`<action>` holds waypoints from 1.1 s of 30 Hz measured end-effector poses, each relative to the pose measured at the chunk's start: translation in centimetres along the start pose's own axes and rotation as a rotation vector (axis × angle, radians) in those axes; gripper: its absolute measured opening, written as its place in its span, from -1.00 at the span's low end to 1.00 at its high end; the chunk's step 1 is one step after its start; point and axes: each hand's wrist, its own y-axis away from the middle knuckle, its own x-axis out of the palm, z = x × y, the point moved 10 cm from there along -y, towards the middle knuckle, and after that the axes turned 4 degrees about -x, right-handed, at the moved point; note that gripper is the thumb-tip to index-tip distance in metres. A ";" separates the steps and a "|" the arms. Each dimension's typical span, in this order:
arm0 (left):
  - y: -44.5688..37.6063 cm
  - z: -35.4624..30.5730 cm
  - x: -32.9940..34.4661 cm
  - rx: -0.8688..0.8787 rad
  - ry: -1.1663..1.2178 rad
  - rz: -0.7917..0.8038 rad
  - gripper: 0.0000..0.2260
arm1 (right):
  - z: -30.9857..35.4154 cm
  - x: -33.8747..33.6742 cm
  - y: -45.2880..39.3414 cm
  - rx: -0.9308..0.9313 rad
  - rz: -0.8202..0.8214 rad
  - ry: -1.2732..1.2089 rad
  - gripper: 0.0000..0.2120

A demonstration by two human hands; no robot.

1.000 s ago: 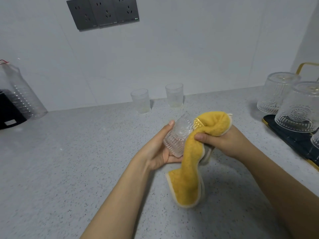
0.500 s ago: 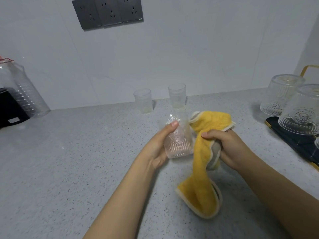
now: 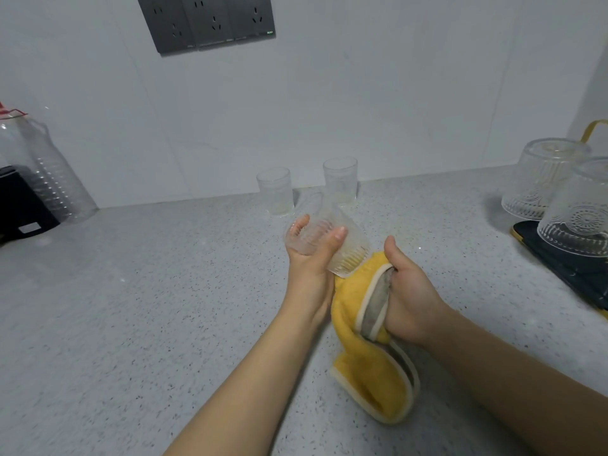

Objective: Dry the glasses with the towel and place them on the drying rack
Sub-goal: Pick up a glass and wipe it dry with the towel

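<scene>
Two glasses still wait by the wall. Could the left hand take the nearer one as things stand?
Probably not yet: the left hand grips the ribbed glass. The way to the plain glass looks free across bare counter; it must first put its glass down.

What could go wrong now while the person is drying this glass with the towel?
1. The left hand holds the ribbed glass tilted in the air above the counter, with only fingers and thumb around it. If it is wet, it may slip and break.
2. The towel in the right hand hangs down to the counter and could pick up dirt.
3. Two small glasses stand just behind the hands; a wide movement might knock them over.
</scene>
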 end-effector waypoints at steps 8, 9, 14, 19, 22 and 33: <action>0.6 1.5 -0.5 0.049 -0.178 -0.126 -0.37 | 2.7 -0.3 0.7 -0.138 -0.014 -0.063 -0.36; 0.5 1.4 -0.9 0.044 -0.152 -0.157 -0.36 | 2.3 0.0 0.7 -0.141 -0.004 -0.053 -0.35; -0.2 0.7 -2.3 0.020 0.029 -0.159 -0.23 | -0.3 1.1 0.4 -0.064 0.022 -0.031 -0.38; 0.6 1.7 0.2 0.012 -0.093 -0.035 -0.39 | 0.9 -0.5 0.0 -0.078 -0.030 -0.049 -0.36; 0.8 1.2 0.5 0.060 -0.141 -0.060 -0.41 | 1.4 -0.2 0.2 -0.110 0.008 -0.074 -0.36; 1.0 -1.2 -0.4 0.161 -0.274 -0.092 -0.36 | 1.4 0.6 0.4 -0.141 0.031 -0.002 -0.40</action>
